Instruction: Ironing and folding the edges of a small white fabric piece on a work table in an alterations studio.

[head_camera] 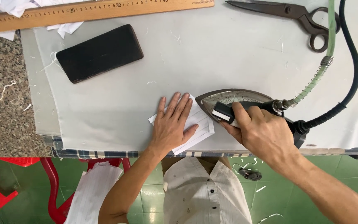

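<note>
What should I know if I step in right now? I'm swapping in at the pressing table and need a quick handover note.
Left hand: flat, palm down, pinning the folded white fabric piece to the grey pressing cloth.
Right hand: wrapped around the handle of the steam iron, whose tip sits at the piece's right edge.
Done: the piece is folded and in place.
Left: most of it lies under the left hand, not under the iron.
Nearby: black block, wooden ruler, scissors.

The person wears a white button-front shirt [206, 193] with small dark buttons down the placket and a faint scattered print. Both forearms are bare to the elbow, and neither hand carries rings or a watch.
</note>
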